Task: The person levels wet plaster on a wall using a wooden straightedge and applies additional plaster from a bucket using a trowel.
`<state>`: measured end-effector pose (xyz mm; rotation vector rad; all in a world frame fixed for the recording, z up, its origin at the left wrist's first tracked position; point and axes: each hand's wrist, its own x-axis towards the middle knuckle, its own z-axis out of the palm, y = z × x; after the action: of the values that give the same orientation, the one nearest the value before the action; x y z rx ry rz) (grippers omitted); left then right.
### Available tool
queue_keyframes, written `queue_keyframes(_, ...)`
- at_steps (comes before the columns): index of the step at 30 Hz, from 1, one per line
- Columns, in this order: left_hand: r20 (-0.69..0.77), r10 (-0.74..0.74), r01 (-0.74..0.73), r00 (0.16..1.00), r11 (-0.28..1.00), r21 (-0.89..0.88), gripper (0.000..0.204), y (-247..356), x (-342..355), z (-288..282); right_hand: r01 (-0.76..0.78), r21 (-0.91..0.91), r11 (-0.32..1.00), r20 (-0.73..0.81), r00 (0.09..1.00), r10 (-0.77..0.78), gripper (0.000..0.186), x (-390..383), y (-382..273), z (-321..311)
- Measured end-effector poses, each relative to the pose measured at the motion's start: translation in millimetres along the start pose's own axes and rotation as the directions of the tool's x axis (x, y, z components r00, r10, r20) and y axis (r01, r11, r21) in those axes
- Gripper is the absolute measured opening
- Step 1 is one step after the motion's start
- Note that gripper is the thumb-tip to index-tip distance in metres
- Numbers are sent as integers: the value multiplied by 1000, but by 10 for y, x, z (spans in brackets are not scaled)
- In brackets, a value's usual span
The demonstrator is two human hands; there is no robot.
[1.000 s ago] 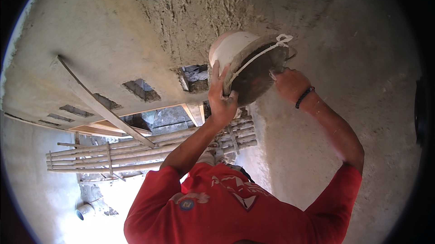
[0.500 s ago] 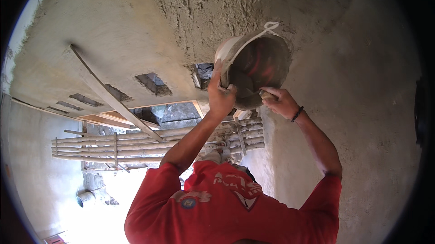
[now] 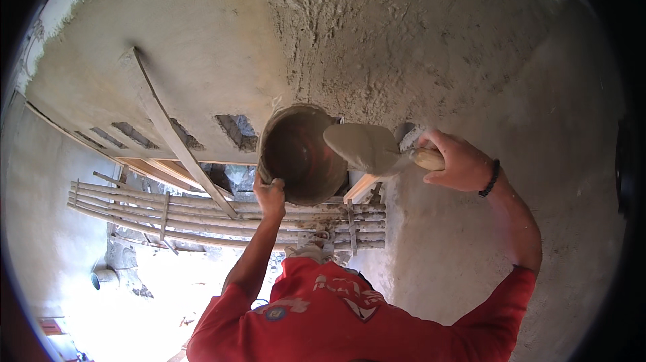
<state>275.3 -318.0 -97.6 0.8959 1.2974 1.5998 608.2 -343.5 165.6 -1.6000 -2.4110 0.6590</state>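
Observation:
My left hand (image 3: 270, 195) is closed on the near left rim of a round bucket (image 3: 269, 140), whose open mouth faces me and whose inside is dark and smeared with mortar. In my right hand (image 3: 464, 161) is the wooden handle of a trowel (image 3: 367, 148). Its blade, coated with grey wet mortar, points left and lies just right of the bucket's mouth. Rough, wet mortar (image 3: 377, 46) covers the wall beyond both hands. Some of my left fingers are hidden behind the bucket.
A long wooden board (image 3: 165, 126) leans at a slant against the smoother wall on the left. Several rectangular openings (image 3: 237, 130) pierce that wall. Below runs a platform of bamboo poles (image 3: 202, 217). A grey pipe (image 3: 105, 279) shows at the lower left.
The trowel has come out of the bucket and moved right, with mortar on its blade. The bucket has moved left and down with my left hand, its mouth turned more toward me.

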Motion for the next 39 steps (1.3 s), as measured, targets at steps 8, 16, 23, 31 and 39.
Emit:
queue_keyframes(8,-288,-59,62,956,998,1,46,-172,-333,-880,107,159,981,324,934,-154,44,428,-258,-607)
queue_keyframes(16,-339,-222,201,914,975,-95,50,-247,-486,-980,-52,-37,998,-428,903,31,46,915,130,-1576)
queue_keyframes(23,-216,-118,93,969,988,-125,46,-210,-412,-680,-394,446,804,249,917,312,52,456,81,-122)
queue_keyframes(31,-56,14,-14,998,1000,-1,45,-5,-394,-120,-530,837,135,518,847,117,32,221,-18,1742)
queue_keyframes(39,-7,162,-162,987,986,-28,36,32,-411,256,-150,814,-562,350,898,266,24,825,-328,2563)
